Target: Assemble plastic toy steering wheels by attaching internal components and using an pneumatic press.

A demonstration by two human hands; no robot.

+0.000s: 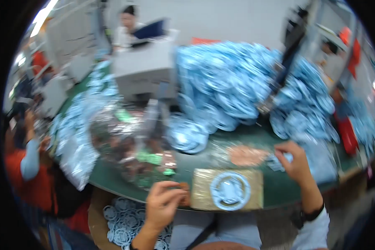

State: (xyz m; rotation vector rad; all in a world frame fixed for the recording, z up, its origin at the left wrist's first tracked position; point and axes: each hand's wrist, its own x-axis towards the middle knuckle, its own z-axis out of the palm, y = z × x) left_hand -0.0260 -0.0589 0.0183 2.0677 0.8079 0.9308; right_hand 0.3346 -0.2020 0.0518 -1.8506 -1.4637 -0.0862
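Blue ring (pixel 213 191) lies flat, hole facing up, on a block (pixel 256 189) lengthwise left-to-right, hands (pixel 161 205) apart, grips unclear.

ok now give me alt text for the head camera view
A person's left hand is at an orange-brown piece and the right hand at small light-blue pieces, with a round light-blue piece on a tan block between them, at a green table. A big light-blue heap rises behind; blur hides whether either hand grips.

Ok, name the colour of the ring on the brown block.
The ring is light blue (head view).
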